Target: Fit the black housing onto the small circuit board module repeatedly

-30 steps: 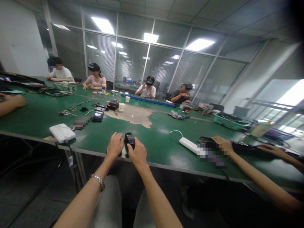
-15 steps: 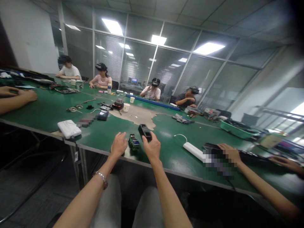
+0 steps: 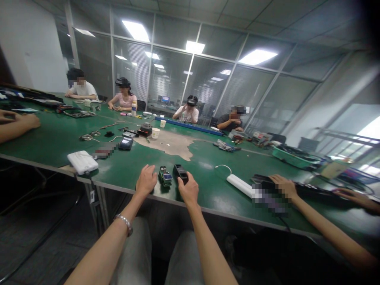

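Observation:
My right hand (image 3: 189, 189) is closed around a black oblong plastic casing (image 3: 179, 173), tilted and held by its near end close to the tabletop. Just left of it, a green circuit board (image 3: 165, 177) with a small bluish screen lies on the table, apart from both hands. My left hand (image 3: 146, 180) rests at the table's front edge beside the board, palm down, fingers stretched forward and slightly curved. Dark patches show beneath this hand; whether they are shadow or an object cannot be made out.
A white box-shaped device (image 3: 83, 162) with a cable sits front left. Right of me lies a white power strip (image 3: 242, 186), near another person's hand (image 3: 282, 186). Paper cups (image 3: 155, 133), a dark phone-like device (image 3: 126, 143) and a green basket (image 3: 292, 157) stand farther back.
My right hand moved right with the black casing, exposing the circuit board between my hands. The casing has since lowered slightly. My left hand has stayed by the table edge.

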{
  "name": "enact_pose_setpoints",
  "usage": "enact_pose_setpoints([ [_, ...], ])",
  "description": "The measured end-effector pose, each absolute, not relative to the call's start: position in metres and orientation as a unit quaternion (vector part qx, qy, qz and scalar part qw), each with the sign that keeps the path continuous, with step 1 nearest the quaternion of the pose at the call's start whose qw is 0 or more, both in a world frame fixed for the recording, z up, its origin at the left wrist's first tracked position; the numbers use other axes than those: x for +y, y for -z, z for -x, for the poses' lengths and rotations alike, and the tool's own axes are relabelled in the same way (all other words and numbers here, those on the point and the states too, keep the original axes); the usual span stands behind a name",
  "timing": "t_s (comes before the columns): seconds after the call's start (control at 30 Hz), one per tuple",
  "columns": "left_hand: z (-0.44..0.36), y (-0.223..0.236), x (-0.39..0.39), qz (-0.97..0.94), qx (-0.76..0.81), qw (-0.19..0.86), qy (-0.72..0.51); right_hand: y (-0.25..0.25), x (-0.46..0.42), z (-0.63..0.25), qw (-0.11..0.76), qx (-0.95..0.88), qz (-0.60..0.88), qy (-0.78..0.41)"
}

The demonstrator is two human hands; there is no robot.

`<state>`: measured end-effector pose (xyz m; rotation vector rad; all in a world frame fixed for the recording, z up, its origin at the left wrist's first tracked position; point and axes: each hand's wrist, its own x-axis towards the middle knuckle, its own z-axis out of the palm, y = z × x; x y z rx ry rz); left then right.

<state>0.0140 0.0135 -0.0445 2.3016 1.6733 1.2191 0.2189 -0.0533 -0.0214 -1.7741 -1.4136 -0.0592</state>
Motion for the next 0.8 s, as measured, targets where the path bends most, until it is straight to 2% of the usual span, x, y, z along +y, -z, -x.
enact_pose_setpoints([
  [0.27, -0.015, 0.045, 0.012, -0.747, 0.539, 0.013, -0.388, 0.038, -0.056, -0.220, 0.446, -0.578, 0.678, 0.089],
  [0.63, -0.016, 0.046, 0.014, -0.750, 0.533, -0.003, -0.393, 0.018, -0.063, -0.218, 0.461, -0.558, 0.690, 0.020],
  [0.8, -0.016, 0.046, 0.012, -0.740, 0.540, 0.003, -0.402, -0.008, -0.071, -0.204, 0.527, -0.537, 0.658, -0.016],
])
